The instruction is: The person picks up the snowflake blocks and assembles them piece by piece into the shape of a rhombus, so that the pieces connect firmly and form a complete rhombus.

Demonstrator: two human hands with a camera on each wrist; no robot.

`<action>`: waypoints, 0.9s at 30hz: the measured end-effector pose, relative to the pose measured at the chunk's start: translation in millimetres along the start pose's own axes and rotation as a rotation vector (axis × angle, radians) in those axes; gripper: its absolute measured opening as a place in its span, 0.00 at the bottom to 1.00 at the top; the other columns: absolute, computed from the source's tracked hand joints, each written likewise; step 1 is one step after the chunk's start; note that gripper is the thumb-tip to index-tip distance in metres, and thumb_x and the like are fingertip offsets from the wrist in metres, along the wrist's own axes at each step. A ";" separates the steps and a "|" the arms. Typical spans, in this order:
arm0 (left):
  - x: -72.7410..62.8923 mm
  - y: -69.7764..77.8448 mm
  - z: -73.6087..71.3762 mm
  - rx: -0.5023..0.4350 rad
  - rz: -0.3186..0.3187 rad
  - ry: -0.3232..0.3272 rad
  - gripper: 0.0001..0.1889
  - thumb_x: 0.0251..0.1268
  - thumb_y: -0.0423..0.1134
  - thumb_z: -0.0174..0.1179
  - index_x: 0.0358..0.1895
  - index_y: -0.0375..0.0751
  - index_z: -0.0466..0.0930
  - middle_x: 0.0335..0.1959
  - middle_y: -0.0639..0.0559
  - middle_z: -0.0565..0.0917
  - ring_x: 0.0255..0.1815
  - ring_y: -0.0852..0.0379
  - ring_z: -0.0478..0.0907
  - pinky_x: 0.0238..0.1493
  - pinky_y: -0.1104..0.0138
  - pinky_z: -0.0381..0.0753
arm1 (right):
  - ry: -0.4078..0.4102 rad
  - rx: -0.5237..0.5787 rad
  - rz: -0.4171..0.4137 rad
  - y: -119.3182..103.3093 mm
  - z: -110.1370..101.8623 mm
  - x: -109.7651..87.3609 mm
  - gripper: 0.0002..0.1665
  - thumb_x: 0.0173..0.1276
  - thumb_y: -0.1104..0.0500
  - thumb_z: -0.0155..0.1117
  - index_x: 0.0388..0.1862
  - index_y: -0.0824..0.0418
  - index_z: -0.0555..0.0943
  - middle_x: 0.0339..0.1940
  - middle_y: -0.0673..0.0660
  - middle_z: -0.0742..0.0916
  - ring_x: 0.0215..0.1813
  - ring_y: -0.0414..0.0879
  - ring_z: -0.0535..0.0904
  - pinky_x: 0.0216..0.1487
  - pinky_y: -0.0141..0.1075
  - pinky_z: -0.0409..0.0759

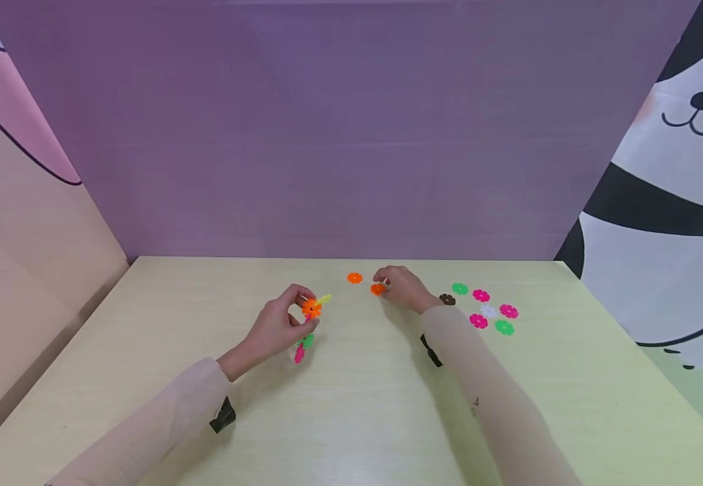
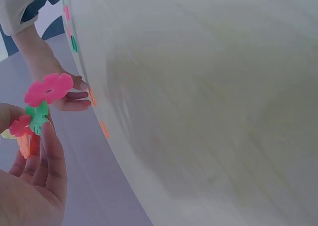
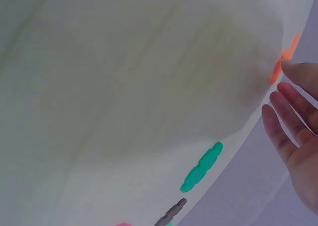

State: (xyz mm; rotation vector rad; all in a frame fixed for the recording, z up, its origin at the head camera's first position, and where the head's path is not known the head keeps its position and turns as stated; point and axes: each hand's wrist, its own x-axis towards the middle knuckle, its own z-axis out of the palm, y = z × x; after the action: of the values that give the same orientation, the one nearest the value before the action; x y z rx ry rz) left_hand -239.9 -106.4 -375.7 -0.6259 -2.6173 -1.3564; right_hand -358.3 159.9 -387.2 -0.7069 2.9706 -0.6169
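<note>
The assembly of interlocking flower-shaped discs [image 2: 37, 115] is pinched in the left hand [image 1: 274, 325], above the table [image 1: 351, 418]. The right hand [image 1: 408, 290] touches 1 orange disc [image 1: 377, 289]; whether it pinches cannot be told. 7 loose discs [image 1: 488, 311] lie rightward.

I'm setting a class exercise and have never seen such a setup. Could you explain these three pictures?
There is no machine here, just a person's bare left hand and right hand. The wide picture comes from a camera worn on the head, looking forward and down; the other two come from cameras on each wrist. The left hand holds several colourful flower shapes joined together. The right hand is at a loose orange flower; whether it grips it, I cannot tell. Another orange flower lies nearby on the table, and further right lies a group of green, pink, white and dark flowers.
</note>
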 end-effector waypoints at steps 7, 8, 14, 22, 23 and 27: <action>1.2 -1.3 1.8 0.021 0.013 0.005 0.18 0.54 0.37 0.63 0.49 0.48 0.71 0.38 0.49 0.78 0.14 0.62 0.73 0.25 0.72 0.78 | -0.009 -0.009 -0.014 1.4 2.5 3.0 0.15 0.58 0.69 0.61 0.47 0.67 0.79 0.47 0.61 0.83 0.46 0.53 0.78 0.53 0.43 0.77; 1.1 -1.0 1.7 0.019 0.012 0.004 0.18 0.55 0.37 0.63 0.49 0.48 0.71 0.38 0.49 0.78 0.14 0.61 0.73 0.25 0.71 0.78 | -0.005 -0.008 -0.013 1.1 2.6 3.0 0.15 0.58 0.69 0.61 0.46 0.67 0.79 0.46 0.60 0.84 0.46 0.53 0.78 0.52 0.43 0.77; 1.2 -1.5 2.5 0.026 0.012 0.006 0.17 0.54 0.39 0.64 0.48 0.50 0.73 0.38 0.50 0.79 0.13 0.61 0.74 0.24 0.70 0.78 | 0.025 -0.019 -0.016 -1.0 3.2 3.2 0.14 0.57 0.70 0.63 0.45 0.67 0.80 0.43 0.61 0.84 0.44 0.52 0.78 0.52 0.42 0.77; 1.5 -0.3 3.4 0.034 0.003 0.024 0.16 0.53 0.39 0.64 0.46 0.51 0.75 0.37 0.51 0.80 0.16 0.62 0.75 0.25 0.71 0.79 | 0.088 -0.052 -0.071 -0.8 4.6 2.5 0.14 0.53 0.70 0.66 0.40 0.66 0.82 0.38 0.59 0.81 0.38 0.49 0.76 0.45 0.39 0.77; 1.4 0.2 3.4 0.032 -0.004 0.023 0.16 0.53 0.39 0.64 0.46 0.51 0.75 0.37 0.51 0.80 0.16 0.62 0.76 0.26 0.71 0.79 | 0.099 -0.050 -0.085 -0.9 4.3 2.0 0.13 0.53 0.71 0.65 0.39 0.66 0.82 0.37 0.59 0.81 0.37 0.49 0.76 0.44 0.39 0.78; 1.6 0.4 3.4 0.033 -0.023 0.015 0.15 0.53 0.40 0.65 0.45 0.52 0.75 0.36 0.52 0.80 0.21 0.62 0.78 0.30 0.70 0.79 | 0.126 -0.021 -0.122 -1.7 2.5 -0.7 0.14 0.52 0.77 0.59 0.36 0.65 0.83 0.34 0.58 0.82 0.36 0.49 0.77 0.42 0.38 0.79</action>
State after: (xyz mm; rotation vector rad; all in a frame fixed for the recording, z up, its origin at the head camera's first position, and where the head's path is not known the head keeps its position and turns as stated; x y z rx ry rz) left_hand -240.9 -103.0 -377.0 -0.5801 -2.6376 -1.3160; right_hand -356.6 157.9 -388.9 -0.8886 3.0707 -0.6622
